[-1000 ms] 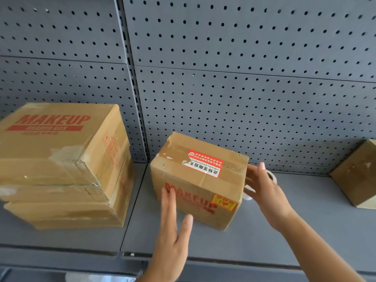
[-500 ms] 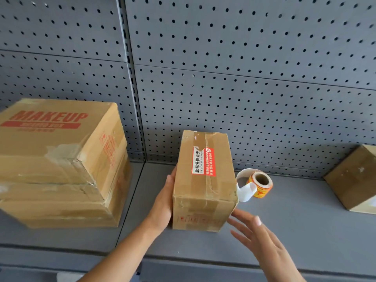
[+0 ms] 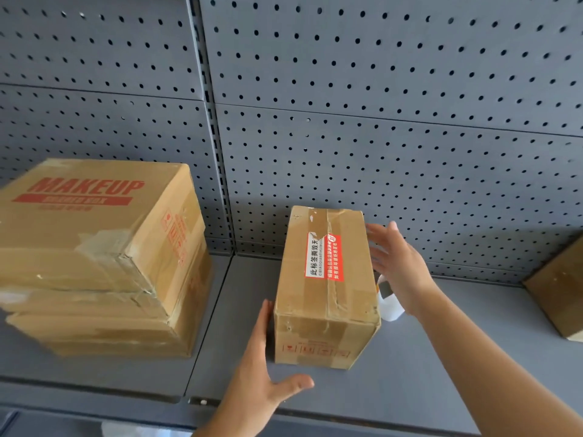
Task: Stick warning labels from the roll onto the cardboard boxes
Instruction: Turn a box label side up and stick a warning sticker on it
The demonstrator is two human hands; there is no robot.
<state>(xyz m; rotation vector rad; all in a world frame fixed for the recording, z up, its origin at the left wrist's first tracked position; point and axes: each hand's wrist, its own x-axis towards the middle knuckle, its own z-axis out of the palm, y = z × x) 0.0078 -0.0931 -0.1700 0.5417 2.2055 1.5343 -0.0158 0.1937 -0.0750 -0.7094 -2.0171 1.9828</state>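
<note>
Against the small box (image 3: 325,307)'s near left side: left hand (image 3: 262,367), fingers straight, flat on the cardboard. On its top: red-and-white warning label (image 3: 323,257). Just beside its right side: right hand (image 3: 399,266), fingers spread, gripping nothing, hiding most of the label roll (image 3: 389,305). Well left of it: stacked MAKEUP boxes (image 3: 94,247). Behind it: pegboard (image 3: 378,121).

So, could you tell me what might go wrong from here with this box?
The right hand hides most of the label roll, so it may knock it or crumple its loose strip. The left hand lies against the box and could slide it into the roll. The label crosses wrinkled tape; edges might lift.
</note>
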